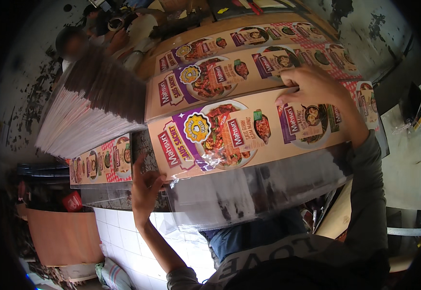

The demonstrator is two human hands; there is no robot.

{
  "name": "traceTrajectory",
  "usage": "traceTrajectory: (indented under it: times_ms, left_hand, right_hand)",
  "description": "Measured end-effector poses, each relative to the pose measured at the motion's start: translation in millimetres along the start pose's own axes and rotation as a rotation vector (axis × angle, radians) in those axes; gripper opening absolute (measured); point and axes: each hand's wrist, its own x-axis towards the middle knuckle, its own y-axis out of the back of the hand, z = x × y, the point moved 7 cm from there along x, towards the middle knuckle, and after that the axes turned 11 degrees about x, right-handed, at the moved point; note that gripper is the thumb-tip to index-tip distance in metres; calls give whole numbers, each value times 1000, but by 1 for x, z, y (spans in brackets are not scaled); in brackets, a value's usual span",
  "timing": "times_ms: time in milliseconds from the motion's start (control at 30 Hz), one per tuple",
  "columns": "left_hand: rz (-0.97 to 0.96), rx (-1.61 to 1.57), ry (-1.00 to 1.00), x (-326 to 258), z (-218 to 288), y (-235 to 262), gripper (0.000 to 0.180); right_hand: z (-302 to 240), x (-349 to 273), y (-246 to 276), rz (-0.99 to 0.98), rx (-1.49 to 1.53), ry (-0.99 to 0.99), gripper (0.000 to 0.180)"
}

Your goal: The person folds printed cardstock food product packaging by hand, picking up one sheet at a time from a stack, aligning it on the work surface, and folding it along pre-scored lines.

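A long printed strip (268,157) with pictures of food dishes and sauce packets lies nearest me on the table. Clear plastic film (249,191) shows below its near edge and hangs over the table's front. At the strip's lower left corner, my left hand (145,193) pinches the edge between thumb and fingers. My right hand (316,87) reaches across the strip, its fingers bent and closed at the far edge, thumb on the printed face. Beyond it lie more strips of the same print (215,79), overlapping in rows.
A tall, fanned stack of sheets (92,108) stands at the left, with another printed strip (101,162) below it. Red-handled tools (255,7) lie at the far edge. Another person (75,46) sits at the far left. A brown box (64,237) is on the floor.
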Motion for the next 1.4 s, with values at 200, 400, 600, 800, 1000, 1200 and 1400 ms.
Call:
traceTrajectory:
  times_ms: [200, 400, 600, 800, 1000, 1200, 1400]
  left_hand:
    - [116, -232, 23, 14, -14, -7, 41]
    - [160, -184, 21, 26, -20, -4, 33]
    - [222, -133, 60, 24, -20, 1, 32]
    - [277, -168, 96, 27, -18, -3, 28]
    - [296, -165, 101, 24, -20, -4, 22]
    - [302, -174, 101, 24, -20, -3, 19]
    - [287, -200, 57, 24, -28, -1, 16]
  right_hand:
    - [-22, 27, -28, -40, 76, -35, 45]
    - [-57, 60, -44, 387, 296, 146, 35]
    - [-71, 56, -65, 411, 108, 341, 26]
    - [-66, 53, -62, 387, 130, 354, 24]
    - [-68, 53, -61, 377, 105, 335, 23]
    - [-70, 54, -59, 357, 113, 370, 25]
    - [-77, 51, -63, 300, 89, 397, 25]
